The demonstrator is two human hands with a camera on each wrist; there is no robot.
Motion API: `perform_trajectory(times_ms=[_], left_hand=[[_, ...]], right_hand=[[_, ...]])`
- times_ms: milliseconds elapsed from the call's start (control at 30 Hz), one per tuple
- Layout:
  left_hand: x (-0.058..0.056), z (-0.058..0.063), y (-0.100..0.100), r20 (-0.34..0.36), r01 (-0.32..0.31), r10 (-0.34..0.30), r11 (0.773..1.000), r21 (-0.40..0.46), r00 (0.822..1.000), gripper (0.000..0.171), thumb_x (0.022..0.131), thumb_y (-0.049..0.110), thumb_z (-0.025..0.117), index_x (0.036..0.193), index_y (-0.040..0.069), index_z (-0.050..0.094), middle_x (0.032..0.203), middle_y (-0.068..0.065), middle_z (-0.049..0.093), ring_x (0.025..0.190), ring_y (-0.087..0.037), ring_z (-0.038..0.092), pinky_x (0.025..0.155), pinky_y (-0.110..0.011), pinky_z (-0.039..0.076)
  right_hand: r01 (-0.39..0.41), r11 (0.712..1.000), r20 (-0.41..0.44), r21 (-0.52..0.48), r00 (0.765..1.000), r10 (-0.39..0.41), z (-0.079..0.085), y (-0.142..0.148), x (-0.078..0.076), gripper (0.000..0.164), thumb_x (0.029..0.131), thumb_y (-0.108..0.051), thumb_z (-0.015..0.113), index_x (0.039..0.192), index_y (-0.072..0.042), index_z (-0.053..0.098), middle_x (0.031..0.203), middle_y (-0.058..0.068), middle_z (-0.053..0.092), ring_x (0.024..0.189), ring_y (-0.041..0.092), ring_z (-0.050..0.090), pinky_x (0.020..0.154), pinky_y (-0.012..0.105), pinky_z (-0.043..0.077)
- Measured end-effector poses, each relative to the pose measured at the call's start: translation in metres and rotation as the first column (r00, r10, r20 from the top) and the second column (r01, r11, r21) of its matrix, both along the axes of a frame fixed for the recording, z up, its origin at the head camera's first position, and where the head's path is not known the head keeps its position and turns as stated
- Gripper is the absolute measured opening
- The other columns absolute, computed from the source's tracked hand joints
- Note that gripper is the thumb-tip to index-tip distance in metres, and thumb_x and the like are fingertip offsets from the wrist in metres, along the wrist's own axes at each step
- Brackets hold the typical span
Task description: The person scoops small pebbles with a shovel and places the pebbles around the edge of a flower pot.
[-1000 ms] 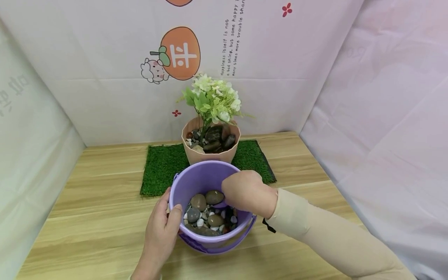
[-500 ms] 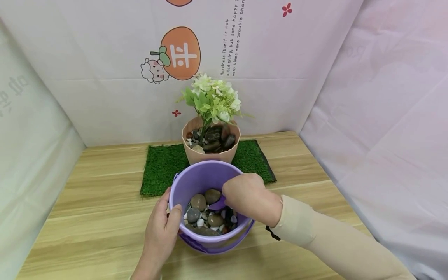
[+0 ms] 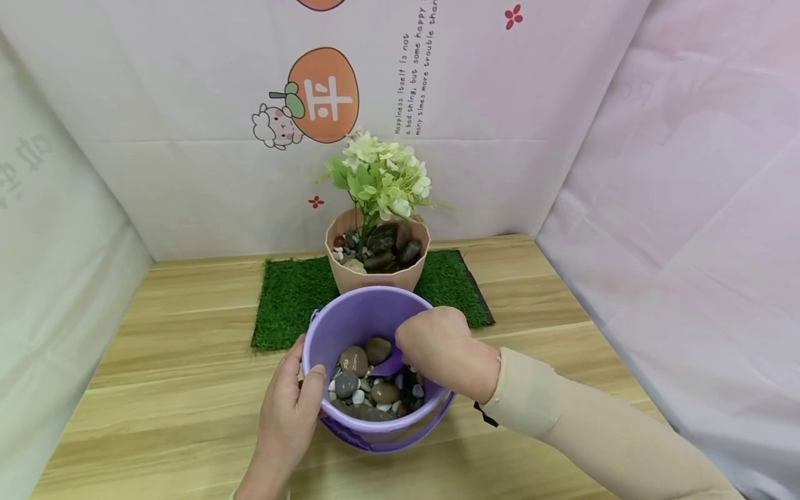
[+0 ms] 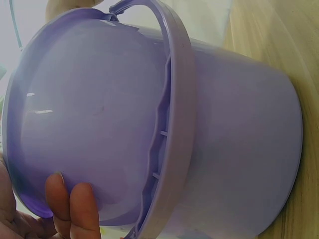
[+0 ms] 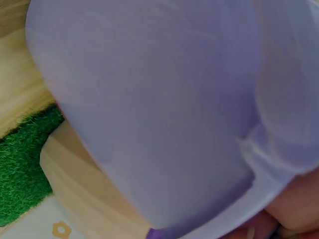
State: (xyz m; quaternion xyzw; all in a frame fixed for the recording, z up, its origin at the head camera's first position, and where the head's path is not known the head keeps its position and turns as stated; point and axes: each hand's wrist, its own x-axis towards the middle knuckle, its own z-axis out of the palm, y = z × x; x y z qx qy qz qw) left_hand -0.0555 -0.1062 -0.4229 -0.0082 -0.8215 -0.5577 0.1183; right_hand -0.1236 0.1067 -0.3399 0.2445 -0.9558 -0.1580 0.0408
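Note:
A purple bucket point(image 3: 359, 316) stands in the middle of the head view, with wet stones point(image 3: 384, 394) and small white pebbles inside. My left hand point(image 3: 289, 406) holds its left side, thumb over the rim and fingers along the outside. At the right rim, my right hand point(image 3: 445, 353) reaches into the bucket and grips a purple scoop point(image 3: 390, 362); its handle is hidden by the hand. The scoop's blade lies among the stones, beside a brown stone point(image 3: 378, 351). The left wrist view shows the bucket's outer wall point(image 4: 239, 134) and hanging handle point(image 4: 182, 114).
Behind the bucket, a peach flowerpot point(image 3: 375, 280) holds stones and a stem of pale green-white flowers point(image 3: 384, 177). It stands on a green turf mat point(image 3: 290, 305) on the wooden table point(image 3: 169, 375). Cloth walls point(image 3: 500, 187) enclose the back and sides.
The scoop's blade has shifted a little left and shows more among the stones. The upper brown stone has been nudged left. My left hand and the bucket stay in place.

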Motion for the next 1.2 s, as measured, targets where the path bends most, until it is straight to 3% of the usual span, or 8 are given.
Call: perform_trajectory(times_ms=[133,400,600,900,1000,1200], left_hand=[[0.0,0.0,0.0,-0.002,-0.002,0.002,1.0,-0.007,1.0,0.056,0.106,0.016,0.052,0.158,0.001,0.041,0.163,-0.018,0.043,0.142,-0.036,0.051,0.111,-0.047,0.051],[0.0,0.002,0.0,0.0,-0.004,0.004,1.0,-0.01,1.0,0.056,0.105,0.015,0.052,0.158,0.0,0.041,0.163,-0.018,0.043,0.144,-0.036,0.049,0.114,-0.046,0.048],[0.001,0.002,0.001,0.013,-0.019,0.019,1.0,-0.011,1.0,0.056,0.105,0.016,0.052,0.158,0.0,0.041,0.162,-0.018,0.043,0.14,-0.036,0.053,0.109,-0.047,0.053],[0.001,0.002,0.0,0.019,-0.013,0.013,1.0,-0.003,1.0,0.055,0.106,0.016,0.051,0.158,0.001,0.041,0.163,-0.017,0.042,0.14,-0.036,0.052,0.11,-0.047,0.053],[0.001,0.001,0.0,0.017,-0.006,0.006,1.0,0.001,1.0,0.055,0.106,0.016,0.051,0.158,0.001,0.041,0.164,-0.017,0.041,0.141,-0.036,0.051,0.11,-0.046,0.052],[0.001,0.001,0.0,0.01,0.0,0.0,1.0,-0.005,1.0,0.055,0.106,0.017,0.05,0.158,0.001,0.041,0.164,-0.017,0.041,0.147,-0.034,0.044,0.117,-0.046,0.045]], right_hand=[[-0.021,1.0,-0.019,-0.009,1.0,0.021,-0.003,0.003,-0.002,0.059,0.09,-0.042,0.08,0.05,-0.022,0.042,0.049,-0.009,0.026,0.047,0.011,0.023,0.036,0.031,0.029],[-0.135,0.986,-0.087,-0.101,0.988,0.126,-0.007,0.012,-0.004,0.056,0.086,-0.045,0.084,0.054,-0.023,0.043,0.051,-0.011,0.03,0.045,0.008,0.029,0.032,0.033,0.04],[-0.172,0.968,-0.11,-0.182,0.982,0.154,-0.007,0.018,-0.006,0.051,0.088,-0.042,0.083,0.059,-0.023,0.046,0.053,-0.01,0.036,0.044,0.01,0.033,0.033,0.032,0.037],[-0.136,0.957,-0.049,-0.255,0.991,0.127,-0.006,0.017,-0.003,0.045,0.093,-0.041,0.078,0.063,-0.022,0.051,0.053,-0.008,0.041,0.043,0.012,0.039,0.034,0.032,0.036],[-0.143,0.951,-0.064,-0.273,0.989,0.131,-0.006,0.016,-0.001,0.044,0.093,-0.041,0.078,0.063,-0.022,0.052,0.053,-0.008,0.042,0.042,0.013,0.04,0.034,0.033,0.037],[-0.151,0.944,-0.049,-0.294,0.988,0.143,-0.007,0.019,0.0,0.04,0.094,-0.043,0.076,0.067,-0.022,0.057,0.057,-0.007,0.049,0.044,0.013,0.043,0.037,0.035,0.04]])
